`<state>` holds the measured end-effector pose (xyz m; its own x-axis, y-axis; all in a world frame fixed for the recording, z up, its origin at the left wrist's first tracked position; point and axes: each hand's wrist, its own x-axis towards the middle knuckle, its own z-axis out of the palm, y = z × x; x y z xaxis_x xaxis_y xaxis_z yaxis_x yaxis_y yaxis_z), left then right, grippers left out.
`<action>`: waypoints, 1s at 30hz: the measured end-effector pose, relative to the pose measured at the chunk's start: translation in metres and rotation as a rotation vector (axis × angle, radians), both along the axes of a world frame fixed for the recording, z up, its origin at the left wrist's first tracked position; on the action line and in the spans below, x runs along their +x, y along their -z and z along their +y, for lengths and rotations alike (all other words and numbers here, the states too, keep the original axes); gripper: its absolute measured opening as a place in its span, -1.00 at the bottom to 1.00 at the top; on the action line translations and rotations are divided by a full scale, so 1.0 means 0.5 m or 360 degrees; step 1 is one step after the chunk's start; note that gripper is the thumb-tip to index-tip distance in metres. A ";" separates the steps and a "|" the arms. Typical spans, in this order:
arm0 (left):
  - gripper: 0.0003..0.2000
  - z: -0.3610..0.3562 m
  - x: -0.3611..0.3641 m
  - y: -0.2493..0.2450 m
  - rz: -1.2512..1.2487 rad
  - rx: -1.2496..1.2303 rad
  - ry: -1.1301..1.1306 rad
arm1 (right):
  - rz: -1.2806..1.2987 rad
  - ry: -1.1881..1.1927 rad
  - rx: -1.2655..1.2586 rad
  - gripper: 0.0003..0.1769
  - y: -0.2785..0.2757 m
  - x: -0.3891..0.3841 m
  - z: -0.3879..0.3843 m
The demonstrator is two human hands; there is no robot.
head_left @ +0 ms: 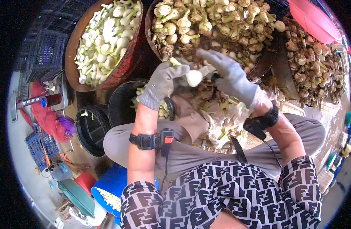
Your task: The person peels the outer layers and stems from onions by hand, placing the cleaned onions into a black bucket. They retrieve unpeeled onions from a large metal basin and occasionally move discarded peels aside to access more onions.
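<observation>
A peeled white bulb with a short green stem (193, 78) is held in my left hand (162, 82), which wears a grey glove, its fingers closed round the stem side. To its right my right hand (232, 76), also gloved, is raised with its fingers stretched and slightly blurred. Something small and pale shows between the two hands, too blurred to name. Behind them stands a wide pan (148, 28) of dirty, unpeeled bulbs (206, 26). Loose white peelings (223, 122) lie below my right hand, between my legs.
A rusty red tub (70, 53) of clean white bulbs stands at the upper left. Nearer are a black bucket (116, 101) with some bulbs and a black basin (83, 133). At the right are a bulb heap (316, 72) and a pink basin (311, 19); lower left, a blue bucket (110, 177).
</observation>
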<state>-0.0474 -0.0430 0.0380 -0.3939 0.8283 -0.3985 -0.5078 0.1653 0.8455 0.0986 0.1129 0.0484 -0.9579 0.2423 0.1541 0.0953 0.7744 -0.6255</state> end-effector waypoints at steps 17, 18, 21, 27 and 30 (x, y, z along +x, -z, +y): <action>-0.60 -0.057 -0.088 -0.017 0.1778 -0.0978 0.0651 | -0.1172 -0.0166 -0.0384 -0.55 0.238 -0.074 0.129; -0.61 -0.048 -0.088 -0.014 0.1787 -0.0945 0.0633 | -0.1301 -0.0456 -0.0131 -0.56 0.290 -0.090 0.138; -0.61 -0.027 -0.089 -0.006 0.1808 -0.0916 0.0595 | -0.1471 -0.0875 0.0306 -0.58 0.377 -0.128 0.152; -0.48 -0.001 -0.070 0.031 0.1857 -0.0781 0.0427 | -0.1160 0.0103 -0.0167 -0.60 0.275 -0.109 0.146; -0.35 0.030 -0.037 0.034 0.1844 -0.0373 0.0272 | -0.0887 0.0057 -0.0485 -0.63 0.179 -0.084 0.130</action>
